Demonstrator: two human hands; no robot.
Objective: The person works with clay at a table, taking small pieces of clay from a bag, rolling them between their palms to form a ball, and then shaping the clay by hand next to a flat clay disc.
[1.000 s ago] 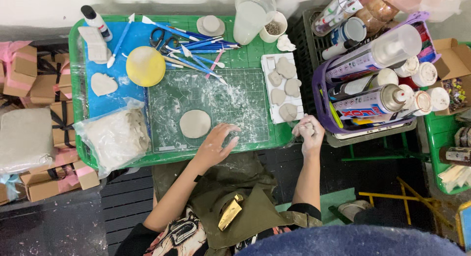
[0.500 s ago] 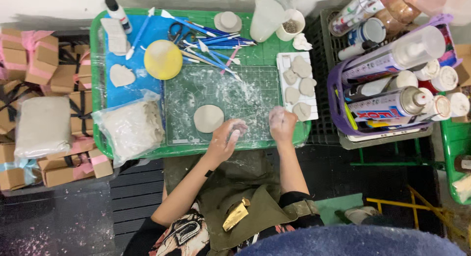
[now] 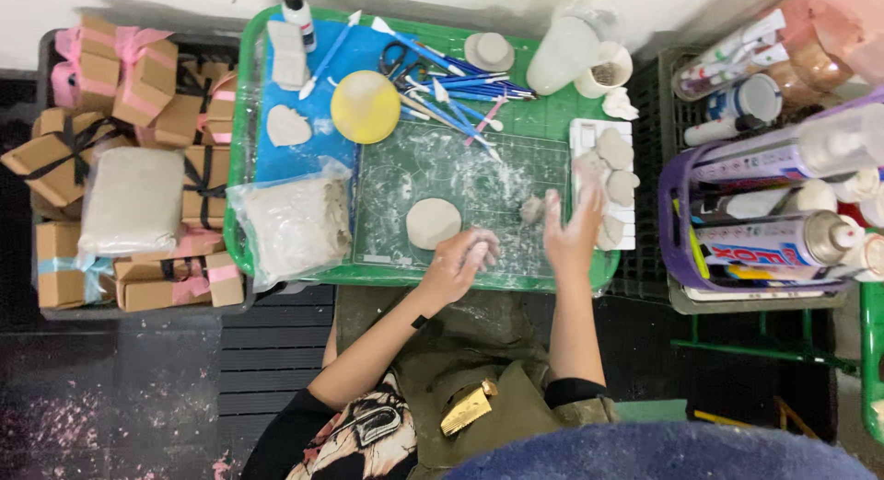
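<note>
Left hand rests curled at the near edge of the green cutting mat, its dusty fingers folded over something pale that cannot be made out; whether it grips it cannot be told. Right hand is open, fingers spread and pointing away from the person, hovering over the mat's right edge, just beside a small grey lump of clay. Just beyond the left hand a flat round clay disc lies on the mat. Right of the right hand a white tray carries several small clay shapes. Left of the mat sits a clear bag of clay, and past it a blue sheet bearing a clay cutout. Farther off lie a yellow round lid, a scatter of blue-handled tools and scissors. All rests in a green tray that serves as the surface. Brown gift boxes stand at the left, spray cans in a purple basket at the right
</note>
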